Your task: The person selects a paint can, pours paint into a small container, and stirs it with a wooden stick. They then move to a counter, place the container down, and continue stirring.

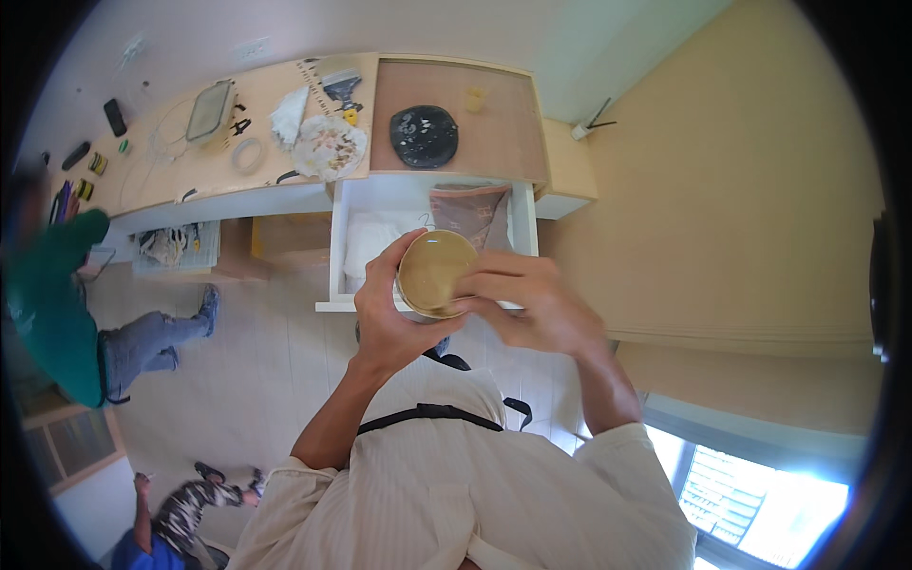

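My left hand (388,313) is wrapped round the left side of a round, yellowish-tan tub-like thing (432,271) with a shiny face, held above an open white drawer (337,256). From the right, my right hand (527,299) reaches over the same round thing, its fingers bent and pressed to the lower right edge, a little blurred. Whether that face is a lid or the inside of the tub, I cannot tell. In the drawer beneath lie a folded brownish cloth or bag (470,214) and a white bundle (370,242), both partly covered by my hands.
Behind the drawer, a black bowl-shaped thing (424,136) stands on the counter. Left of it lie a scraper (342,85), a crumpled white sheet with scraps (328,149) and a tape roll (247,155). A person in green (57,294) stands left; another (180,518) is lower left.
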Tool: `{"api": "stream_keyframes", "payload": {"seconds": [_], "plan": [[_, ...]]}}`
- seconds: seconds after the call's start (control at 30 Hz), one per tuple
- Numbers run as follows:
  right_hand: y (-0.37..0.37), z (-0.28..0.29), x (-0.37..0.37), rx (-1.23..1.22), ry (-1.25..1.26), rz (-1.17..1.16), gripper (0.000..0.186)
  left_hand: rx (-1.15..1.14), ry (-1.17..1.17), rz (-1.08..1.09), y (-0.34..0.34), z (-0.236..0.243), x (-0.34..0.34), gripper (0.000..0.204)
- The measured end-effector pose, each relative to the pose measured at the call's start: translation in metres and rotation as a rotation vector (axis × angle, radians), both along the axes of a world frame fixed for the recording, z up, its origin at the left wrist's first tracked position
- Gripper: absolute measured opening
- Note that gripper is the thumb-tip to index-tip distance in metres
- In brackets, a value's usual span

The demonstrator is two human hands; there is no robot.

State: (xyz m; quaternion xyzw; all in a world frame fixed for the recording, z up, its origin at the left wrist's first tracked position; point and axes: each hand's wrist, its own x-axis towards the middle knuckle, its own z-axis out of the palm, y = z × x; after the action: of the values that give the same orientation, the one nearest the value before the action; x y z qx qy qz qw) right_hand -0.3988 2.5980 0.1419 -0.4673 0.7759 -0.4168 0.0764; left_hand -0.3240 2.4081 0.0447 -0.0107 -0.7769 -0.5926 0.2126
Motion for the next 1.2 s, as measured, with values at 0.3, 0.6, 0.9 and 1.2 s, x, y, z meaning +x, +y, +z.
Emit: {"api": "stream_keyframes", "payload": {"seconds": [0.3, 0.6, 0.9, 1.2], "plan": [[-0.013, 0.003, 0.001, 0.052, 0.071, 0.015, 0.025, -0.056, 0.042, -0.002, -0.007, 0.0, -0.002, 0.096], [-0.027, -0.001, -0.004, 0.022, 0.216, -0.049, 0.024, -0.062, 0.111, 0.023, -0.009, 0.008, -0.008, 0.096], [-0.04, 0.009, -0.005, 0.003, 0.169, -0.102, 0.021, -0.054, 0.082, 0.055, -0.015, 0.007, -0.006, 0.096], [-0.004, -0.012, -0.008, -0.195, -0.043, -0.287, 0.012, -0.09, 0.122, 0.067, -0.018, 0.014, -0.009, 0.096]]}}
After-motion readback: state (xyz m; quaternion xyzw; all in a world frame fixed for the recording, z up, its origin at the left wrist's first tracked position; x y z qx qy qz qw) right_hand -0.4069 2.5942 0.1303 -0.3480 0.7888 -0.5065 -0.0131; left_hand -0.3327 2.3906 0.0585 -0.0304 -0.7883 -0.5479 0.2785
